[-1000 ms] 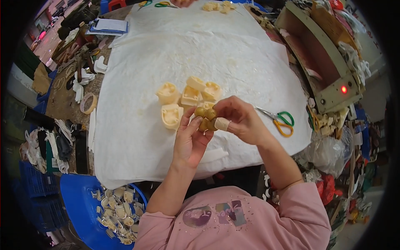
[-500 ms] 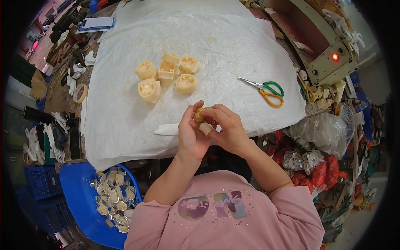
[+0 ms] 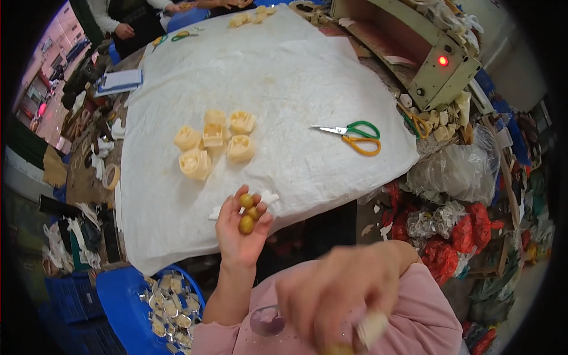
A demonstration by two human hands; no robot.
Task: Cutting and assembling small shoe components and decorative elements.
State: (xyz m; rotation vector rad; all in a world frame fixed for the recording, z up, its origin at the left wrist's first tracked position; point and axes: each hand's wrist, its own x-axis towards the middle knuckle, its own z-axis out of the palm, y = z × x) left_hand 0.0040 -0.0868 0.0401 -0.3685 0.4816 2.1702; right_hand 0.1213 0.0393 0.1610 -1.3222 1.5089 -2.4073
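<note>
My left hand (image 3: 241, 236) is turned palm up, fingers a little curled, cradling three small round yellow-green fruits (image 3: 246, 223). Close to the camera and smeared by motion, my right hand (image 3: 343, 290) is over my chest with its fingers bent. At its lower side, cut by the frame edge, is another yellowish round fruit (image 3: 339, 349) in the fingers. A pale wrap (image 3: 371, 329) covers one digit of this hand. Behind my left hand a white strip (image 3: 270, 197) lies on the cloth-covered table (image 3: 284, 89). Beyond it stand several cream hollow moulded pieces (image 3: 195, 164) in a cluster.
Scissors (image 3: 349, 135) with green and orange handles lie at right. A metal box (image 3: 441, 83) with a red light stands behind them. A blue basin (image 3: 127, 307) of metal-edged parts sits below left. Red bags (image 3: 439, 260) are at right. Another person's hand (image 3: 124, 31) is far left.
My hands have parted: the left opened its palm lower and leftward, showing the fruits; the right swung down toward me. The view has shifted, bringing people at the far end into sight.
</note>
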